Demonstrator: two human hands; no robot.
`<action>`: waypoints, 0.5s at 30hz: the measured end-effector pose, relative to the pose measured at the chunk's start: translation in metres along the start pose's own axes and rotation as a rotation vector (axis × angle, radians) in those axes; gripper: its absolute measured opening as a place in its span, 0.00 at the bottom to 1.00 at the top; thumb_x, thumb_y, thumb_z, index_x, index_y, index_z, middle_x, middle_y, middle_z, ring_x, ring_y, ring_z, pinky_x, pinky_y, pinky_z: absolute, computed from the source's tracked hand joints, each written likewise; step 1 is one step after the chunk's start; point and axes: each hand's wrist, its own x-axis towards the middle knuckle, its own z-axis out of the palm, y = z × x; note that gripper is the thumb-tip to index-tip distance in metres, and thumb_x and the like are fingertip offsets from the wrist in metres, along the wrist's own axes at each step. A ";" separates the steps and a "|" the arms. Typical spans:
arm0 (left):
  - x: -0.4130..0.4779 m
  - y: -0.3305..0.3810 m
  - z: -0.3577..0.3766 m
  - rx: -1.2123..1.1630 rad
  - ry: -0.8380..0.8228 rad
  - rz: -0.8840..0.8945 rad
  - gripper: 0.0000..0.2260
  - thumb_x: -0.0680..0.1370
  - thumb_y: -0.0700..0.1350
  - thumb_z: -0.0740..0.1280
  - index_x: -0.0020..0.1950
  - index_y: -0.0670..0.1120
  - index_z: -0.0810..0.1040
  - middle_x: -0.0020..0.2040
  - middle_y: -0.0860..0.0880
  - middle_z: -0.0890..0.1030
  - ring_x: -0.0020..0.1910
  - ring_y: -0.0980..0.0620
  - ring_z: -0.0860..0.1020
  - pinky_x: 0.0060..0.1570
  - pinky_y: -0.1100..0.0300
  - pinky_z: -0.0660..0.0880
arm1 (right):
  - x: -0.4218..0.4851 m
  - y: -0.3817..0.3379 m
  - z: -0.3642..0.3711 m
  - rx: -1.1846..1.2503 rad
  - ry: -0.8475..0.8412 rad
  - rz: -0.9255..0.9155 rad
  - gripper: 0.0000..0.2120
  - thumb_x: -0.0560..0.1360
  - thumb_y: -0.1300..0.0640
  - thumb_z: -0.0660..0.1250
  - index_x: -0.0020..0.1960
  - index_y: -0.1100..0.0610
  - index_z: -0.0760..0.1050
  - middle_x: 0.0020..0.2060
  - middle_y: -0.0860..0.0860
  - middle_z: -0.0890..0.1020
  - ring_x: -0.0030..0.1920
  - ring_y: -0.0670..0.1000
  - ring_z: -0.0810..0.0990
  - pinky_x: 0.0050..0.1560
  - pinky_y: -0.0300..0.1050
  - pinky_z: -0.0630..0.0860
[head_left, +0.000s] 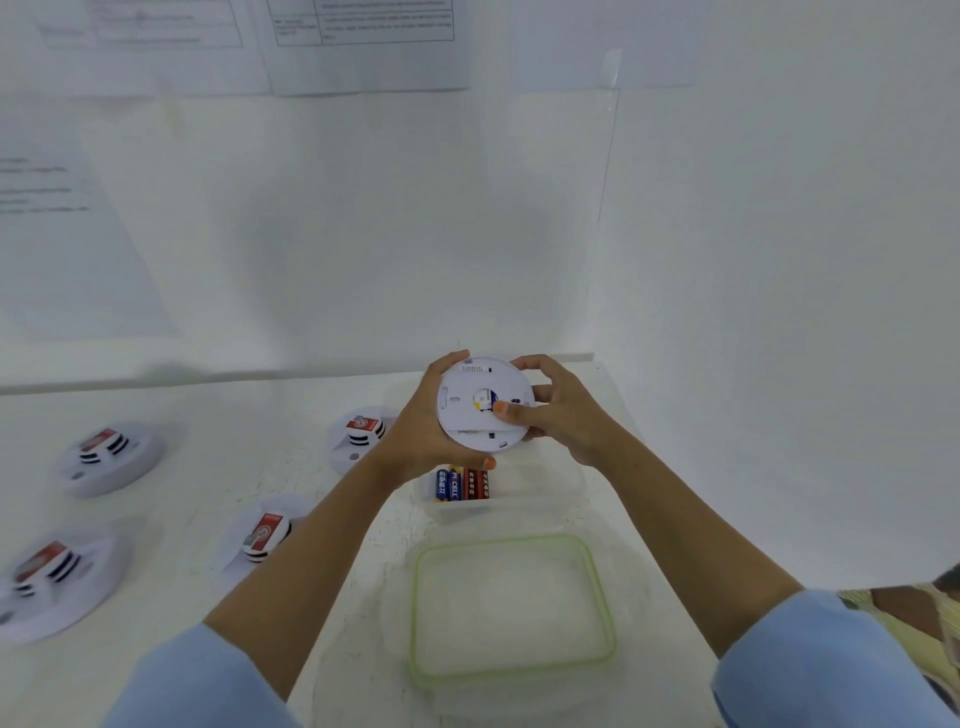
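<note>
**Sleeved arms holding up a round detector over the battery box**

Pale blue sleeves (197, 680) are framing the bottom of the view, and both bare forearms are reaching forward from them over a white table (234, 467). Between the arms, a clear lid with a green rim (414, 613) is lying flat on the table.

Both hands are holding a white smoke detector (470, 415) in the air, its flat back turned toward the camera. The left hand (415, 436) is gripping its left edge, with fingers curling over the top and the thumb hooking under the bottom. The right hand (563, 415) is gripping the right edge, fingers curling behind the rim while the thumb is pressing on the back plate close to its small central opening.

Just beyond the lid and directly below the detector, a clear plastic box (561, 483) is sitting on the table. Several batteries (462, 484), blue ones and red ones, are lying side by side at its left end.

Four more detectors are resting face up on the table to the left, each wearing a red label: one (358, 434) just beside the left wrist, one (260, 535) against the left forearm, and two (109, 457) (52, 577) well apart near the left edge, both blurring. Printed sheets (363, 47) are hanging on the white wall behind, their text too blurred to read.
</note>
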 end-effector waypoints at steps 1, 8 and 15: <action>0.000 -0.001 0.000 0.004 0.005 0.000 0.47 0.55 0.33 0.77 0.70 0.47 0.58 0.62 0.54 0.69 0.55 0.69 0.72 0.47 0.69 0.75 | 0.000 0.000 0.001 -0.021 -0.005 0.003 0.22 0.69 0.60 0.72 0.59 0.52 0.67 0.49 0.57 0.80 0.46 0.55 0.80 0.47 0.55 0.79; 0.002 -0.001 -0.005 0.029 -0.016 -0.006 0.49 0.54 0.38 0.77 0.71 0.46 0.58 0.63 0.50 0.70 0.58 0.64 0.73 0.51 0.66 0.75 | -0.002 -0.014 -0.004 -0.557 -0.077 -0.254 0.32 0.64 0.52 0.77 0.62 0.43 0.67 0.56 0.46 0.68 0.56 0.47 0.69 0.53 0.38 0.71; 0.006 0.003 -0.006 0.056 -0.044 -0.003 0.45 0.57 0.36 0.76 0.69 0.51 0.59 0.62 0.53 0.70 0.57 0.66 0.72 0.49 0.68 0.75 | 0.010 -0.029 -0.007 -0.880 -0.064 -0.332 0.32 0.61 0.49 0.78 0.62 0.48 0.70 0.57 0.48 0.65 0.56 0.46 0.61 0.58 0.40 0.62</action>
